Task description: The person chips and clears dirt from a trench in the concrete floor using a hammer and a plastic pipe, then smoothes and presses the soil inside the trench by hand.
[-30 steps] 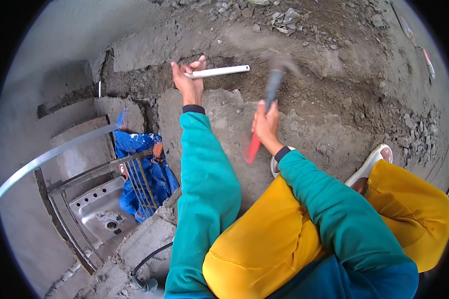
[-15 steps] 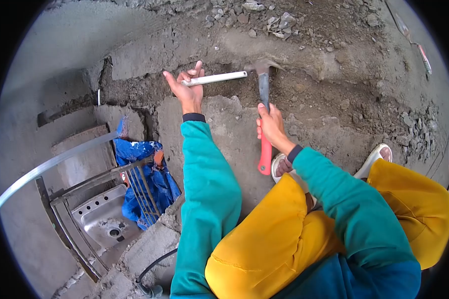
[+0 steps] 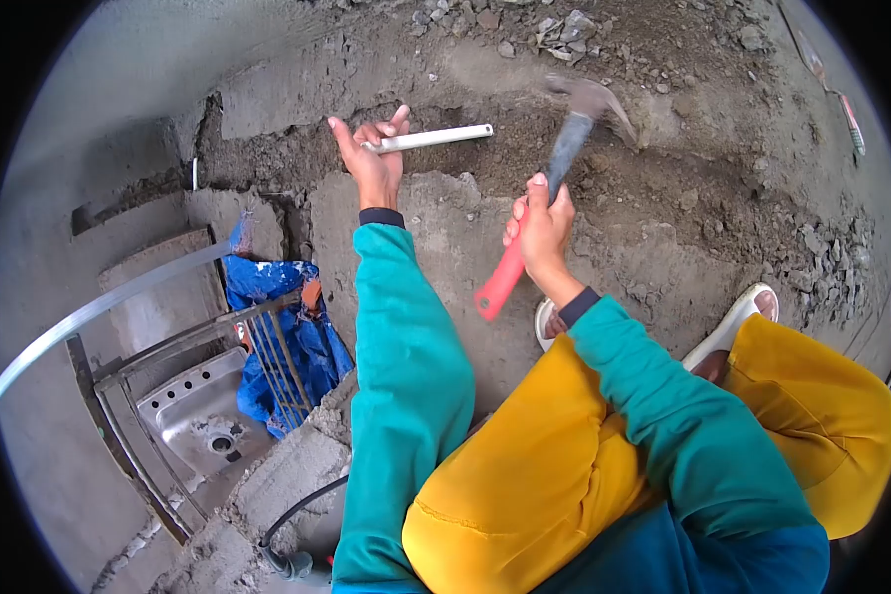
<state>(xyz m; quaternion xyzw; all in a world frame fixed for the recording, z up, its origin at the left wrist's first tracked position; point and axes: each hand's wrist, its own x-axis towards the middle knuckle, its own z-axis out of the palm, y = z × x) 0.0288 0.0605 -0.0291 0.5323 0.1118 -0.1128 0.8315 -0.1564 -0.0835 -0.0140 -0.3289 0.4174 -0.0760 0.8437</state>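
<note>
My left hand (image 3: 373,158) is turned palm up, its fingers curled round one end of a straight whitish bar (image 3: 436,137) with a small hole near its far end. The bar points right, above a rough trench (image 3: 505,163) dug in the concrete floor. What lies beyond my left fingers is hidden. In my right hand (image 3: 543,230) is a claw hammer (image 3: 569,144), gripped round its red and dark grey handle. Its metal head is up and to the right of the bar's end, apart from it.
Broken stones (image 3: 569,38) and loose soil lie along the far side. A trowel (image 3: 830,84) rests at the upper right. On the left are a steel sink (image 3: 203,421), a metal frame (image 3: 134,465), a blue tarp (image 3: 257,292) and a long metal strip (image 3: 99,312). A black cable (image 3: 302,503) lies below.
My right hand has swung the hammer head away from the bar's end, up and to the right, and the handle now tilts. The bar's free end has risen slightly in my left hand.
</note>
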